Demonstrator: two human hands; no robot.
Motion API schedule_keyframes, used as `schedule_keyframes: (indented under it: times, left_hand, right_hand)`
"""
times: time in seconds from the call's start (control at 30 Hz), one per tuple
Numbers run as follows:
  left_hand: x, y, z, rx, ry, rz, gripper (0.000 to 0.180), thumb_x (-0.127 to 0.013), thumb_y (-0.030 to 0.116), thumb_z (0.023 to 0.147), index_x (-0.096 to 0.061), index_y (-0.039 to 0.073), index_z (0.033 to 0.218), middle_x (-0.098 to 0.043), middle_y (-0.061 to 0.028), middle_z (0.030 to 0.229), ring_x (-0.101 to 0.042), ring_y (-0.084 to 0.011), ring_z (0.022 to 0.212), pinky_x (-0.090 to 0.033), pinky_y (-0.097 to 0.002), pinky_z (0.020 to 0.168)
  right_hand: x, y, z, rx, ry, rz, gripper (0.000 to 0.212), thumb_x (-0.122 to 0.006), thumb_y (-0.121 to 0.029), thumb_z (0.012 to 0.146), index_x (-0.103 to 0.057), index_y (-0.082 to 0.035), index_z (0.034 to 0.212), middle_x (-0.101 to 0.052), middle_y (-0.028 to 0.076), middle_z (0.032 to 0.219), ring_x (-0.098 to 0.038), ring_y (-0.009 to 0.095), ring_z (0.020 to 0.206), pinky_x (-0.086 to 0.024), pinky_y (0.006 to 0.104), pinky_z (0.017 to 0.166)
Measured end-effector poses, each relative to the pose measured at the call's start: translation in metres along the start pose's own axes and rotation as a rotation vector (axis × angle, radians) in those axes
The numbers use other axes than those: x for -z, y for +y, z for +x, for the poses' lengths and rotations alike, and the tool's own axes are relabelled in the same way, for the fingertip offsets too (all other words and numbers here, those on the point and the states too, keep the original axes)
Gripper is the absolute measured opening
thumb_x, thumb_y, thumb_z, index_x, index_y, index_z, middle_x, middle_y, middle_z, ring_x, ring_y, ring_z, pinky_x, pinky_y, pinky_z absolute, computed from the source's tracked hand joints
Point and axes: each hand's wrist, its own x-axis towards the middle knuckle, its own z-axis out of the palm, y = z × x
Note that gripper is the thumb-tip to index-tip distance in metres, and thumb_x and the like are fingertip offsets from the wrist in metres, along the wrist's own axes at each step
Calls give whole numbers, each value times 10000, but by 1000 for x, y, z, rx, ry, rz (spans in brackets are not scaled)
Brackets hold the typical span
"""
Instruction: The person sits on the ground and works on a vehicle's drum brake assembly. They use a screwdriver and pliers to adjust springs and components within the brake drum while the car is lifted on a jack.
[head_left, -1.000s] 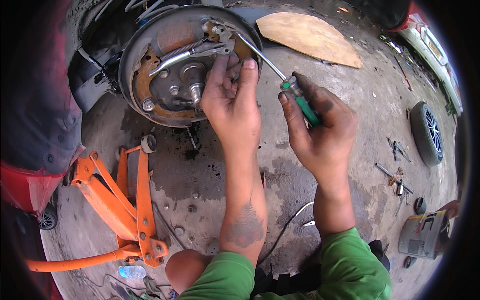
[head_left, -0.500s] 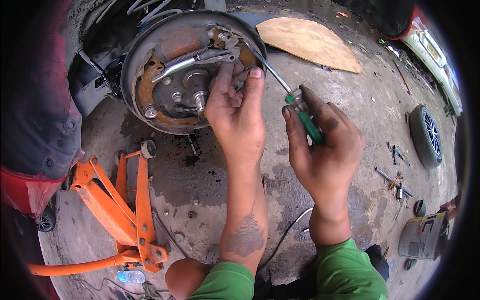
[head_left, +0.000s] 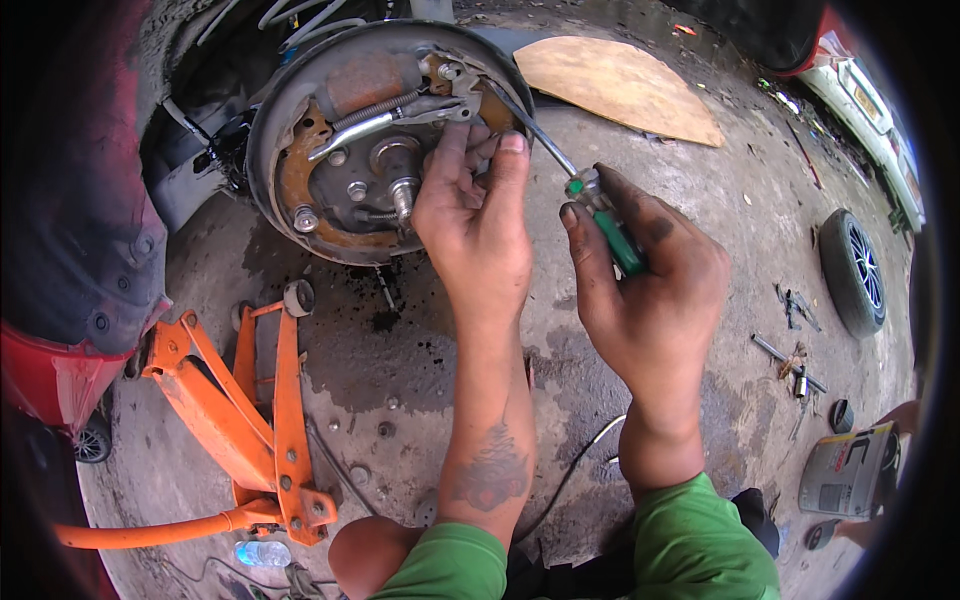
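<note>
A rusty drum brake assembly with its drum off fills the upper left middle, showing curved brake shoes, a coil spring and a silver adjuster bar. At its right side is my left hand, the fingers curled in below the bar's right end and the thumb raised; what they grip is hidden. My right hand is closed round the green-and-clear handle of a screwdriver. The screwdriver's shaft slants up left, its tip at the upper right shoe beside the backing plate's rim.
An orange floor jack stands at lower left beside the car's red body panel. On the concrete lie a wooden board, a wheel and several tools. A grey bucket stands at right, near another person's foot.
The screwdriver's handle has turned slightly in my right hand, with its tip still at the shoe. My left hand has barely moved. Another person's foot has come in beside the bucket.
</note>
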Motion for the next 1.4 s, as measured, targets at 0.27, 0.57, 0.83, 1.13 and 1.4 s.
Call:
schedule_keyframes:
  times: [0.27,0.57,0.83,1.13,1.4]
  left_hand:
    - [0,-5,3,-15,32,30,342,-664,65,930,-553,-148,1174,-582,-74,1004,-567,-97,905,-461,-214,766]
    - [-3,-17,1,-113,21,72,312,-643,29,936,-560,-157,1172,-569,-99,1067,-566,-117,968,-467,-226,803]
    - [-3,-16,1,-135,34,13,314,-616,13,949,-523,-155,1197,-579,-106,1064,-577,-114,955,-482,-221,811]
    - [-7,-14,-2,-118,61,-106,389,-593,-9,948,-439,-154,1274,-595,-128,1053,-570,-109,945,-487,-224,806]
    - [-10,-12,-7,-63,86,-194,441,-598,-29,934,-394,-148,1307,-570,-108,1059,-555,-110,960,-480,-227,810]
  right_hand:
    - [14,39,28,-230,-286,436,209,-757,-110,861,-725,44,999,-629,-6,702,-507,58,610,-415,227,551]
    - [1,56,25,-24,-201,284,298,-785,-55,822,-696,66,1079,-725,62,832,-642,123,677,-512,244,650]
    - [-14,44,6,-158,-191,452,343,-770,-48,834,-672,79,1137,-715,78,868,-620,89,772,-497,238,694]
    - [-8,50,3,-118,-196,373,288,-736,-46,868,-670,66,1124,-701,59,913,-591,81,831,-488,229,753]
    - [-7,46,-8,-204,-172,384,297,-742,-79,853,-677,66,1104,-695,113,867,-621,157,763,-500,270,709]
